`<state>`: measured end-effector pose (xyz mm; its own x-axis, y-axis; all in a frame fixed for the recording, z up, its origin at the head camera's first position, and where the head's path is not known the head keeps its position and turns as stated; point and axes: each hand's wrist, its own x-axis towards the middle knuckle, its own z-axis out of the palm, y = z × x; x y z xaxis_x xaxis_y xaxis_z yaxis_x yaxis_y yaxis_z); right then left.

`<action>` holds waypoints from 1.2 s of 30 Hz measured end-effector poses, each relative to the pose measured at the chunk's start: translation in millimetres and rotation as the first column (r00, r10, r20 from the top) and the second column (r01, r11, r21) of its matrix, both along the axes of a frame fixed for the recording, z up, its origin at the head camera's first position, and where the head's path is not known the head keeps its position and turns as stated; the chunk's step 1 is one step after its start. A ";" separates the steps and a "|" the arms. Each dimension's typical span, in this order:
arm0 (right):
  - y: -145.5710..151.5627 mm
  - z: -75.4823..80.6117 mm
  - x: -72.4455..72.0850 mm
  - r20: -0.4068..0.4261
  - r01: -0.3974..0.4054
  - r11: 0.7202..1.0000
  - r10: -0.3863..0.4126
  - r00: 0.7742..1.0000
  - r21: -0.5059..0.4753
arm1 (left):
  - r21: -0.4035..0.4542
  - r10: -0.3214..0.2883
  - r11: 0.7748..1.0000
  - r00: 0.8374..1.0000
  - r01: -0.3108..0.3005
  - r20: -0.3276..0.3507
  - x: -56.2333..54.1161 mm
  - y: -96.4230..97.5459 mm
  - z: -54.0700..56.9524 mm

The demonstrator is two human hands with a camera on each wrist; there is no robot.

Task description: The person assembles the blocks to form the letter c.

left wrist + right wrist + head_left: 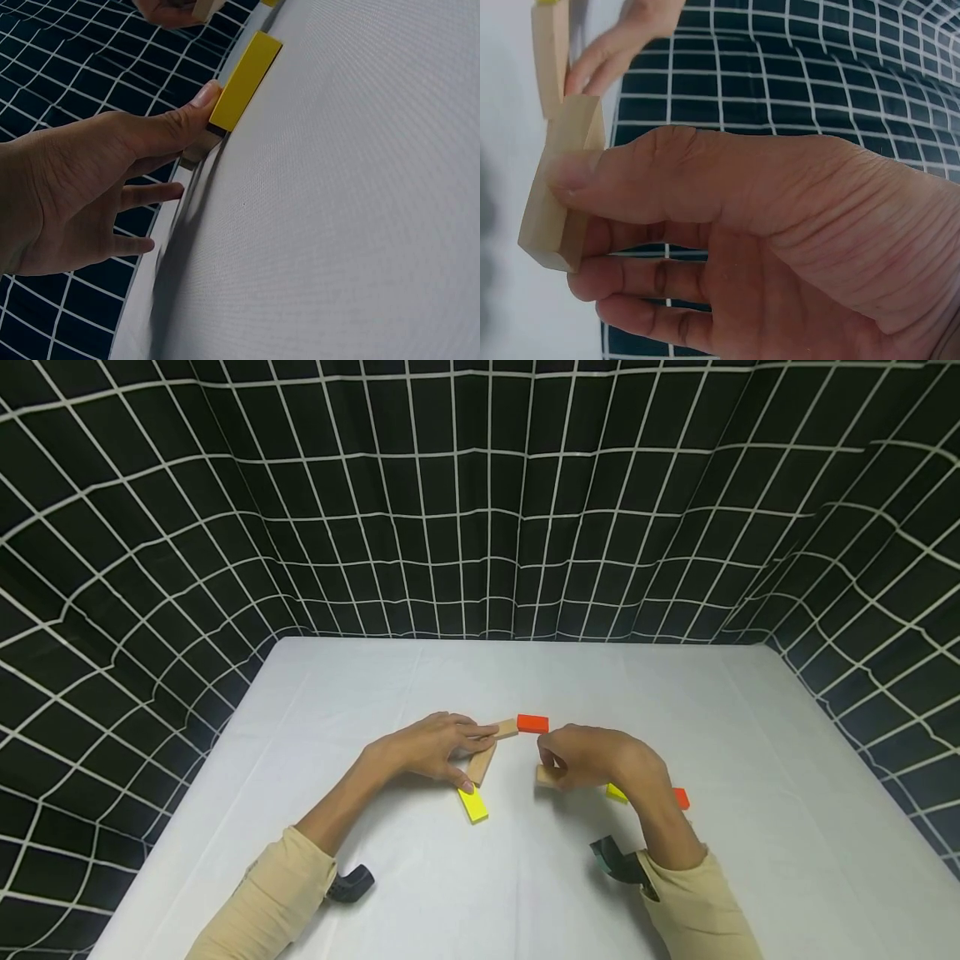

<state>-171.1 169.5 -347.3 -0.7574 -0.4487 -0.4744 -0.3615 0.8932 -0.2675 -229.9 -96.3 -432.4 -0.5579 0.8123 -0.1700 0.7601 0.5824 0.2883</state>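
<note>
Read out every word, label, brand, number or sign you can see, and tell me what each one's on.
None can be read.
Yellow block under the left hand's thumb: no lettering on the faces in view.
Wooden block pinched in the right hand: none visible.
Curtain: white grid lines only.
Black wrist pieces: any marking is too small to read.

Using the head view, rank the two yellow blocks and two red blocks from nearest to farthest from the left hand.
1. Left yellow block: touching the thumb of the left hand.
2. Left red block: just right of that hand's fingertips.
3. Right yellow block: farther right, beside the right forearm.
4. Right red block: right of that forearm.
</note>
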 end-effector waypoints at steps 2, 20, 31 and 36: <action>-4.1 -0.7 1.8 0.001 -0.021 1.000 0.021 1.000 -0.008 | 0.001 -0.004 1.000 1.000 0.004 -0.004 -0.1 -0.2 0.5; -46.5 -16.3 14.4 0.060 -0.152 0.987 0.149 0.987 0.043 | 0.005 -0.020 1.000 1.000 0.020 -0.018 -1.9 -1.4 -1.6; -65.1 -28.9 22.0 0.093 -0.217 0.973 0.210 0.973 0.079 | 0.018 -0.017 1.000 1.000 0.018 -0.013 -1.4 -1.9 -1.6; -69.9 -31.4 24.2 0.081 -0.227 0.968 0.219 0.972 0.104 | 0.022 -0.021 1.000 1.000 0.021 -0.011 -1.7 -2.2 -1.8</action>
<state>-146.9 99.7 -378.7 -0.6085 -0.5436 -0.5781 -0.5394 0.8177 -0.2011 -231.6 -98.5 -434.3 -0.5424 0.8274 -0.1454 0.7753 0.5597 0.2926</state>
